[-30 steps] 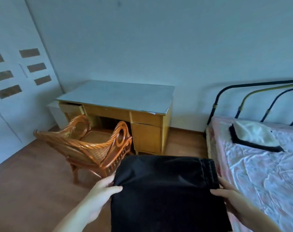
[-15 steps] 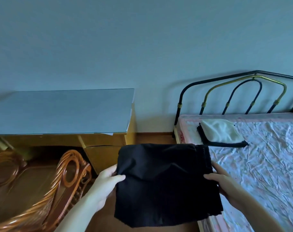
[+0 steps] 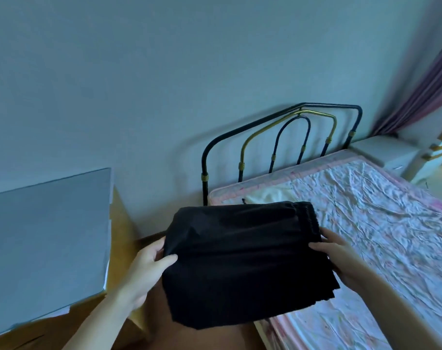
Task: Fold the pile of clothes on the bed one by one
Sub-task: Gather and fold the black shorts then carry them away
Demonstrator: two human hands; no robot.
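Beside the bed (image 3: 366, 223), folded black shorts (image 3: 245, 261) hung in mid-air between both hands.
Left hand (image 3: 146, 263) pinched the left edge, thumb on top; right hand (image 3: 341, 256) gripped the elastic-waistband side. Soft, light, floppy cloth by the look of it, so holding both side edges seemed best to stop the fold slipping open over the mattress corner.

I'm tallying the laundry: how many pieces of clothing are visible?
2: a folded black garment held between the left hand and right hand; a white piece on the bed behind it, mostly hidden.
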